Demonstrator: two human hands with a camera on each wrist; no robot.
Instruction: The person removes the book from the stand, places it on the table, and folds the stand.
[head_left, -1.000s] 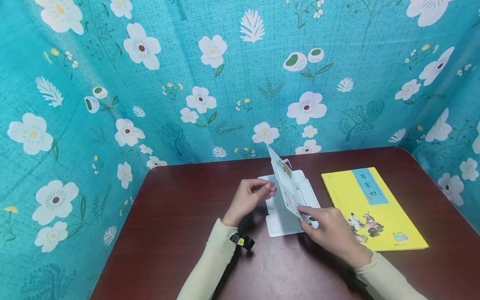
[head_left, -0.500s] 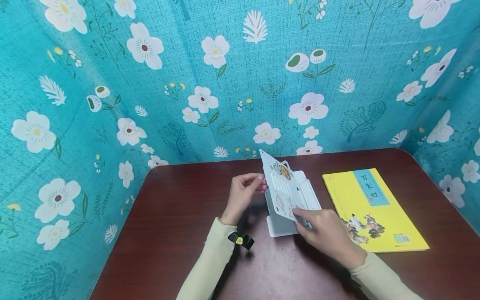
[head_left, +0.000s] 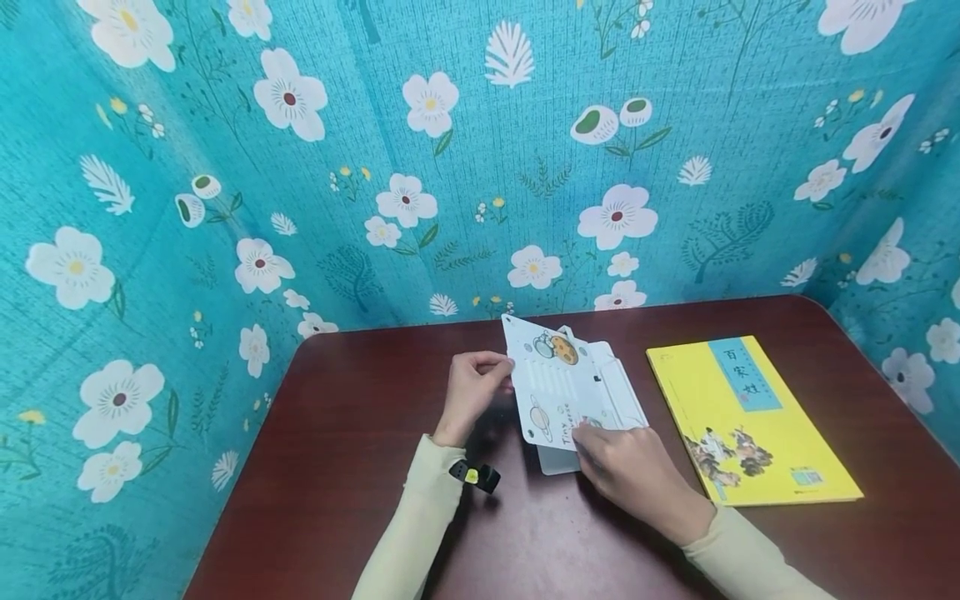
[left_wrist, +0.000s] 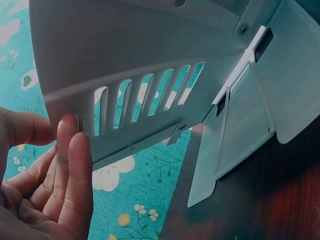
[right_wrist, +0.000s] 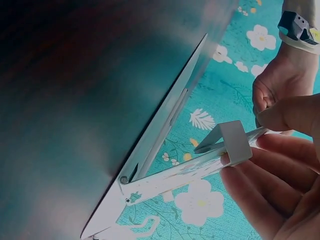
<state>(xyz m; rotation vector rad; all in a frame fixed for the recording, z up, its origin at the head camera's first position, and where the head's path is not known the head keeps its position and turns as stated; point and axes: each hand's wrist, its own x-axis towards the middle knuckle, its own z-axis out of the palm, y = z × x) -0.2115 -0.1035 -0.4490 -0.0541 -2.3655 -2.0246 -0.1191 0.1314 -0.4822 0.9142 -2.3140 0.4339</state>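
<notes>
A white metal folding book stand (head_left: 546, 387), printed with cartoon planets and lettering, stands on the table with its slotted panel tilted up from its base (head_left: 558, 461). My left hand (head_left: 474, 392) pinches the panel's left edge between thumb and fingers. In the left wrist view the panel's plain underside (left_wrist: 135, 45) shows, with a hinge joining it to the base plate. My right hand (head_left: 637, 471) grips the panel's near edge. Beside its fingers, in the right wrist view, a small bent bracket (right_wrist: 237, 142) sticks out from the panel. Part of the base is hidden under the panel.
A yellow book (head_left: 750, 425) with a blue title label lies flat to the right of the stand. The dark red-brown table (head_left: 360, 450) ends at a turquoise flowered curtain (head_left: 465, 167) behind. A black band (head_left: 474, 476) is around the left wrist.
The panel has swung left and downward, so its printed face shows more. My left hand has moved left and now pinches its edge. My right hand has moved slightly left with it.
</notes>
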